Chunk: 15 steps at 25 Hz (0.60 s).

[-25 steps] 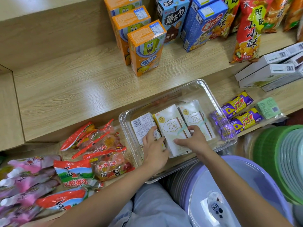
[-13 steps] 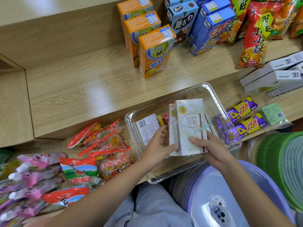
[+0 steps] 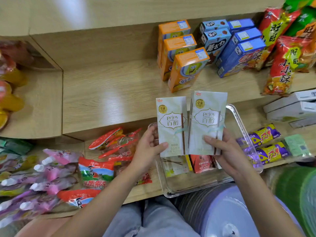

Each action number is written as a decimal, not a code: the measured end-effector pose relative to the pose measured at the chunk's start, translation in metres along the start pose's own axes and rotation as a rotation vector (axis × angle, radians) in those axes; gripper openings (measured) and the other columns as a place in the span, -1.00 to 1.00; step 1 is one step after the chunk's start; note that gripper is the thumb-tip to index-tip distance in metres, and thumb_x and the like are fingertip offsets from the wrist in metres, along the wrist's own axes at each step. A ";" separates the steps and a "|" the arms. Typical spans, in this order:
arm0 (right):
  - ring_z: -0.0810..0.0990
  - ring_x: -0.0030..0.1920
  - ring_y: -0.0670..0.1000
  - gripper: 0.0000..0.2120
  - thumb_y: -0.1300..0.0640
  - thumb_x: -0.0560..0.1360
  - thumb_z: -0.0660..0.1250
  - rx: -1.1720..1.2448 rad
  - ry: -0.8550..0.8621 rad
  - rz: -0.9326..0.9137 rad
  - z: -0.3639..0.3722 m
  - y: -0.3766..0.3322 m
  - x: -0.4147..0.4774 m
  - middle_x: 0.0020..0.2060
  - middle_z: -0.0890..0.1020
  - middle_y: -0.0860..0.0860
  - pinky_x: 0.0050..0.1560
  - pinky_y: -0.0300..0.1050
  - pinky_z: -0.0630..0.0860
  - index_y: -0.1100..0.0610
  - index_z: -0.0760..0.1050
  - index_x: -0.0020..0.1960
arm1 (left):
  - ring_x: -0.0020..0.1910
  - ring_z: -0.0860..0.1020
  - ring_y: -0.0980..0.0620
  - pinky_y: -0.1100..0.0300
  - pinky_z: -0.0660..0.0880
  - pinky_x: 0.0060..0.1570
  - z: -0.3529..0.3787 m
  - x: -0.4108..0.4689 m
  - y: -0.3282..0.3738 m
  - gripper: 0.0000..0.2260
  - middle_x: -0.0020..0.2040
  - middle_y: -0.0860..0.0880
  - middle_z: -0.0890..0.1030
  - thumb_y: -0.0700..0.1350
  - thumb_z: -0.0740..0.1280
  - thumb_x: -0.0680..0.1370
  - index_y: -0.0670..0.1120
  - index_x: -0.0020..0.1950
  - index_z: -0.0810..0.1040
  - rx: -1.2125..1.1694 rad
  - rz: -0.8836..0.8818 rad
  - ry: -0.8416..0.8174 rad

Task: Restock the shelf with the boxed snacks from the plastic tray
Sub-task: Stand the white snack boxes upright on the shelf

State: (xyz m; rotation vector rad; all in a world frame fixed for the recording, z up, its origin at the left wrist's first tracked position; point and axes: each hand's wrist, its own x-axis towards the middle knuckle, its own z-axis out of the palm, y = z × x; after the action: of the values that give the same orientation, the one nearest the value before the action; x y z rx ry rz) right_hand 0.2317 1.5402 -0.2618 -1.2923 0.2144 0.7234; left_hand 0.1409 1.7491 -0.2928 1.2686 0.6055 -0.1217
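Note:
Two pale green Pejoy snack boxes are held upright above the clear plastic tray (image 3: 239, 127). My left hand (image 3: 147, 147) grips the bottom of the left box (image 3: 171, 124). My right hand (image 3: 222, 151) grips the bottom of the right box (image 3: 207, 120). The boxes stand side by side, faces toward me. In the tray below them lie a pale box (image 3: 174, 165) and a red box (image 3: 201, 162). The wooden shelf (image 3: 111, 93) lies just beyond, bare on its left part.
Orange boxes (image 3: 184, 71) and blue boxes (image 3: 239, 53) stand on the shelf at the right, with red snack bags (image 3: 282, 65) beyond. White boxes (image 3: 290, 106) and purple bars (image 3: 265, 144) lie right of the tray. Jelly packs (image 3: 95, 170) and pink pouches (image 3: 51, 177) lie left.
Both hands lifted the two pale boxes out of the tray and separated them, one in each hand. The camera view tilted up toward the shelf.

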 end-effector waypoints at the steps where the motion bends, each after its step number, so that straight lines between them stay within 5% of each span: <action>1: 0.67 0.04 0.07 -0.41 0.26 0.25 0.44 -0.010 -0.024 -0.022 0.010 -0.006 0.005 0.07 0.68 0.10 -0.12 -0.11 0.62 0.18 0.44 0.27 | 0.09 0.60 -0.02 0.08 0.59 0.04 -0.014 -0.002 0.009 -0.44 0.15 -0.06 0.60 -0.41 0.36 0.44 -0.05 0.36 0.34 -0.008 0.026 0.032; 8: 0.64 0.10 0.12 -0.41 0.28 0.28 0.42 -0.116 -0.231 -0.094 0.136 -0.016 0.053 0.15 0.63 0.15 -0.04 -0.05 0.60 0.21 0.39 0.30 | 0.09 0.58 -0.06 0.03 0.59 0.00 -0.153 -0.004 0.063 -0.48 0.14 -0.08 0.57 -0.41 0.32 0.47 0.03 0.31 0.33 0.023 0.165 0.232; 12: 0.59 0.17 0.20 -0.49 0.34 0.39 0.38 -0.221 -0.328 -0.117 0.219 -0.006 0.092 0.21 0.58 0.21 0.11 0.10 0.56 0.23 0.36 0.31 | 0.03 0.58 0.00 0.26 0.60 -0.22 -0.222 0.008 0.090 -0.46 0.20 -0.15 0.53 -0.39 0.32 0.48 -0.05 0.39 0.27 0.102 0.227 0.299; 15: 0.60 0.15 0.17 -0.51 0.31 0.40 0.39 -0.238 -0.418 -0.111 0.273 0.001 0.115 0.21 0.59 0.19 0.10 0.16 0.52 0.21 0.37 0.30 | -0.15 0.60 0.19 0.38 0.51 -0.36 -0.246 0.016 0.106 -0.48 0.07 -0.04 0.55 -0.39 0.31 0.49 -0.03 0.37 0.27 0.106 0.245 0.292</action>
State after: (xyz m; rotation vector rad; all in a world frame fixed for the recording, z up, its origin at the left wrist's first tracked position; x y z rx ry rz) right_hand 0.2530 1.8348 -0.2441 -1.3324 -0.2875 0.9241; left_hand 0.1098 2.0125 -0.2505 1.4666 0.6942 0.2415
